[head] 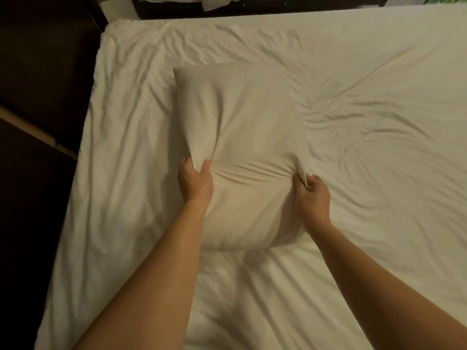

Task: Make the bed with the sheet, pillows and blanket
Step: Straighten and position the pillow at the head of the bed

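Both hands (195, 182) (313, 196) pinching pillow (247, 117), rumpled sheet (384, 178) around

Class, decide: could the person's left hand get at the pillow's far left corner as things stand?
Probably yes: the left hand grips the left edge of the pillow, and only bare pillowcase lies between it and that corner.

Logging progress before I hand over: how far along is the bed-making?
Done: the white sheet is spread out, though wrinkled. In hand: the left hand and right hand both grip one pillow by bunched folds of its cover. Left: setting it in place, any further pillows, and the blanket, which is not in view.
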`<state>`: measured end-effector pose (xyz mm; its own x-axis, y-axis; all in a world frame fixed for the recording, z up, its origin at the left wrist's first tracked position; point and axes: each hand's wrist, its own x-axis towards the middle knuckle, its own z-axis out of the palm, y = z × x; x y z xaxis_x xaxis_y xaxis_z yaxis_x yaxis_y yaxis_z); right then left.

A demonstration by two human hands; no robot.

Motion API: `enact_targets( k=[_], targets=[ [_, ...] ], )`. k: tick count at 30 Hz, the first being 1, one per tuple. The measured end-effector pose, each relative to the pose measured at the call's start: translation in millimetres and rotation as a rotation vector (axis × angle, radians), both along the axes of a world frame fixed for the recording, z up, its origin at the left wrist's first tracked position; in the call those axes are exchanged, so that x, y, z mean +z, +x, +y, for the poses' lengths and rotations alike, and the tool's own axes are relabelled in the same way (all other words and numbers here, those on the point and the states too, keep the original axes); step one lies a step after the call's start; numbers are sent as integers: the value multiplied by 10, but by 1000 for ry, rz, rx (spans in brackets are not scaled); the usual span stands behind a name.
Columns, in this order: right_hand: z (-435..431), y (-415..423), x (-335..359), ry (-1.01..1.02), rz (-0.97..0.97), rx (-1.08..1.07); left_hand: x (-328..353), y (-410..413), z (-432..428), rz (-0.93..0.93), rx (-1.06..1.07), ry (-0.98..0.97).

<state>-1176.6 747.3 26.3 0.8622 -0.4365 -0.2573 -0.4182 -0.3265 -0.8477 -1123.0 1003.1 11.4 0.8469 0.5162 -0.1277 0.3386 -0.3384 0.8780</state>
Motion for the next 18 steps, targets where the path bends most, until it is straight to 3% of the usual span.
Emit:
enact_targets(
  k=[3, 10, 14, 18],
  targets=[
    [264, 14, 262, 63, -67, -50, 351, 87, 160, -121, 0, 132],
    [1011, -125, 564, 171, -129, -17, 798, -42, 883, -264, 36, 216],
    [1377, -245, 321, 177, -67, 57, 546, -275, 1332, -172, 51, 199],
    [1528, -374, 27, 22, 59, 175, 71, -482, 1684, 105, -19, 209]
  ],
)
